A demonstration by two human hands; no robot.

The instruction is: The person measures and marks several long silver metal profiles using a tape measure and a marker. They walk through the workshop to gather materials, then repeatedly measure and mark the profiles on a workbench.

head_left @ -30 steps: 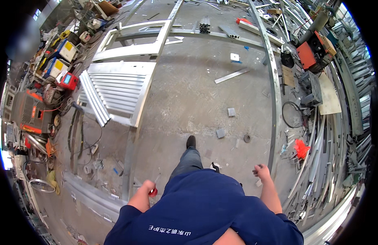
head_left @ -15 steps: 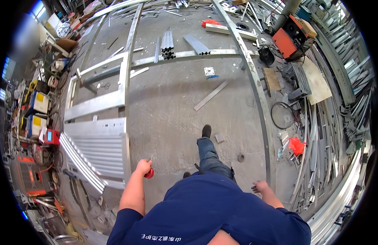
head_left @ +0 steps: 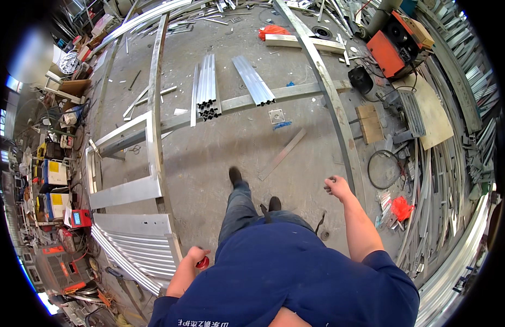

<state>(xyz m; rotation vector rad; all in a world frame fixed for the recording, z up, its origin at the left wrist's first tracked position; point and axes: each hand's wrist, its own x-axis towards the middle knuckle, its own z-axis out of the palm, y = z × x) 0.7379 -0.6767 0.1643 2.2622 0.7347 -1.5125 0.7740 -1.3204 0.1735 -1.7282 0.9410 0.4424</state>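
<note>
Workshop floor: bare grey concrete [head_left: 203, 147], strewn with metal offcuts.
Beam framework: a long grey metal rail on the right [head_left: 340, 122] and another on the left [head_left: 156, 71], with a grey metal crossbeam [head_left: 301, 94] between them.
Right-side stock: a heap of long, thin silver metal strips [head_left: 427, 201] beyond the right rail.
Wearer: a navy-blue short-sleeved shirt [head_left: 274, 261] and blue-grey trousers [head_left: 234, 212], the person standing between the rails.
Slatted panel: a ribbed silver metal panel [head_left: 138, 248] at the left, near the left forearm.
Machine: an orange-and-black boxy unit [head_left: 386, 54] at the upper right.
Profile bundles: two groups of silver hollow metal lengths, one on the left [head_left: 206, 79] and one on the right [head_left: 252, 79], both resting across the crossbeam.
Floor strip: a flat, dull-grey metal bar [head_left: 283, 154] lying ahead of the feet.
Plate: a small whitish square [head_left: 276, 116] near the crossbeam.
Right hand [head_left: 337, 187]: narrow, fingers loosely curled, raised near the right rail; whether anything is inside, I cannot tell.
Left hand [head_left: 193, 255]: closed around the red thing, beside the shirt.
Held thing: a small, glossy, rounded red object [head_left: 203, 262], partly hidden in the left hand.
</note>
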